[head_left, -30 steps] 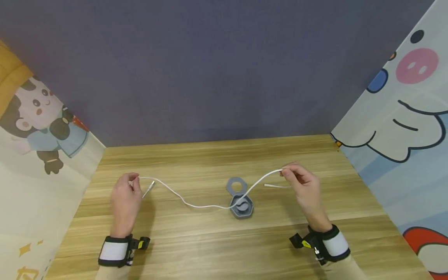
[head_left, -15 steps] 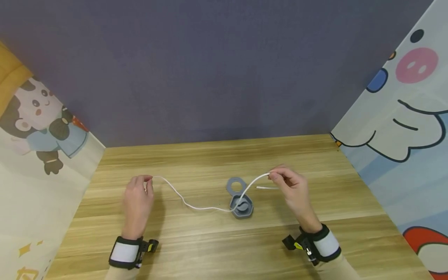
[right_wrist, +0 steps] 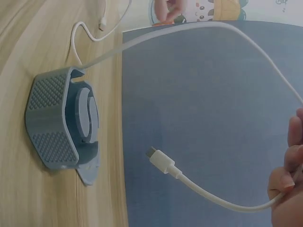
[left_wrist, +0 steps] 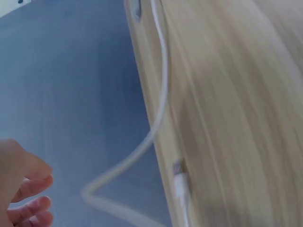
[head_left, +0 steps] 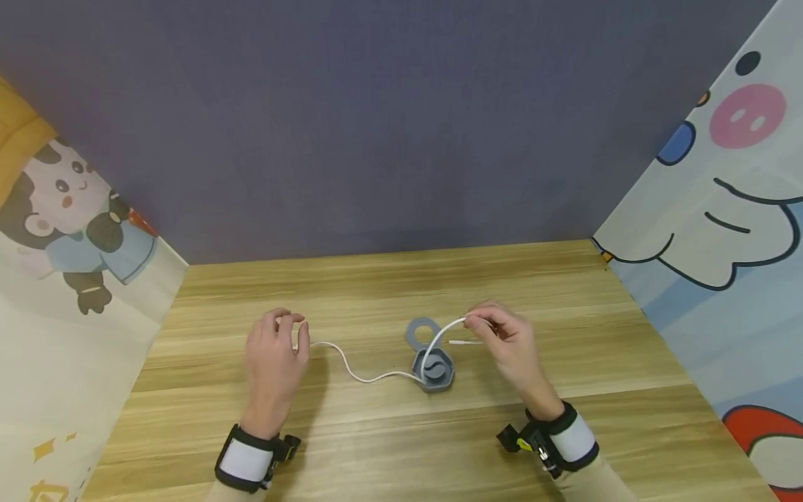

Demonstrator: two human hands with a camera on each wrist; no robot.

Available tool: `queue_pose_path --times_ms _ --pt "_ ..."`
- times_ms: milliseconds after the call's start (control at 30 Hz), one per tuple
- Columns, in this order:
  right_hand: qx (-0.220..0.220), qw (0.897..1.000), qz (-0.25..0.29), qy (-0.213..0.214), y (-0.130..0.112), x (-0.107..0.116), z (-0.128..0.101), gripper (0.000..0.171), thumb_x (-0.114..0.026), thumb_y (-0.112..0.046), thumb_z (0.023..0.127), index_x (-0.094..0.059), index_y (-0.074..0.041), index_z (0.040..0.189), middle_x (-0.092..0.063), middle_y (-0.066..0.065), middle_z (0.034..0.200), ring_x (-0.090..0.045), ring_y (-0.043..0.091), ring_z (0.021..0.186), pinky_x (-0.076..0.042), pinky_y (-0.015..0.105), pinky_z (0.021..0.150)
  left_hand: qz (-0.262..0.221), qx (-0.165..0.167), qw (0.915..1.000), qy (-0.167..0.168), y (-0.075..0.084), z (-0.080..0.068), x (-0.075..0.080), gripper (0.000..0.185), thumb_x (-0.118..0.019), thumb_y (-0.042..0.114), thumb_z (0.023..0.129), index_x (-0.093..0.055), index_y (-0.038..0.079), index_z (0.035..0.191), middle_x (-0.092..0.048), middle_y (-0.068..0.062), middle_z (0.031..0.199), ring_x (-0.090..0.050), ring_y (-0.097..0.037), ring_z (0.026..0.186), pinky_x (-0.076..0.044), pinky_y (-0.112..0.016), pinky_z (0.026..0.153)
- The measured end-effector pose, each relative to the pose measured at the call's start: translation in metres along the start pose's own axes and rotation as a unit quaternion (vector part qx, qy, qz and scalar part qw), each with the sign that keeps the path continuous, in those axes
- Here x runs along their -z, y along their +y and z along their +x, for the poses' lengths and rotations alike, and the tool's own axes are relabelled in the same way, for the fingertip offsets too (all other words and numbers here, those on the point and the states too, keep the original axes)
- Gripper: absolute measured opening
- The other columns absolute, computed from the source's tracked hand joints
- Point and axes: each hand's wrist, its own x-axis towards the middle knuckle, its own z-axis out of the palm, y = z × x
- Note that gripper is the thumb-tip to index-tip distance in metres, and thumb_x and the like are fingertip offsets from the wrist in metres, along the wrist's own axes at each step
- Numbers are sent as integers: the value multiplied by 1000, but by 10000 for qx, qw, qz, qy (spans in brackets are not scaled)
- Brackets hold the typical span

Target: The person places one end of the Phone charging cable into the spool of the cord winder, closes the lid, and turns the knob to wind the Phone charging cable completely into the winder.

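A white charging cable (head_left: pixel 351 368) runs through the grey cable winder (head_left: pixel 433 369) on the wooden worktop (head_left: pixel 376 432). The left hand (head_left: pixel 274 362), left of the winder, pinches one stretch of the cable; the right hand (head_left: pixel 508 345), just right of it, pinches the other, arching up from the winder, with a plug end (right_wrist: pixel 158 161) dangling free. The winder's round lid (head_left: pixel 422 330) lies open behind it.

cable (head_left: pixel 376 377): smooth white plastic, showing a slight gloss beyond the fingers
winder (head_left: pixel 433 369): matt grey plastic, its pads looking knobbly
table (head_left: pixel 389 446): smooth wood-grain finish, lying under both hands
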Motion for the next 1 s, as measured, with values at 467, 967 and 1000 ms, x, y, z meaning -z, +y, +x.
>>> queue_pose_path --times_ms 467,967,1000 --pt "-170 9967 -682 -404 3 -11 -7 8 -67 12 92 -72 6 93 -68 13 86 -53 5 71 -41 18 53 -1212 -507 9909 295 56 8 -1 12 -74 4 85 -71 -2 95 -66 -18 103 -58 -32 81 -49 -43 66" --pt "-61 9933 -815 -822 2 -26 -11 12 -70 7 92 -75 -3 95 -72 12 88 -58 3 77 -49 16 59 -2838 -310 9575 -417 103 9 1 16 -74 5 90 -69 1 104 -69 -13 109 -68 -26 93 -61 -35 78" --pt "-46 9930 -829 -846 2 -27 -11 10 -70 5 93 -75 -3 95 -72 14 88 -59 3 77 -49 16 59 -2956 -307 9537 -455 105 9 1 17 -74 4 89 -69 1 105 -69 -13 109 -68 -25 91 -61 -33 76"
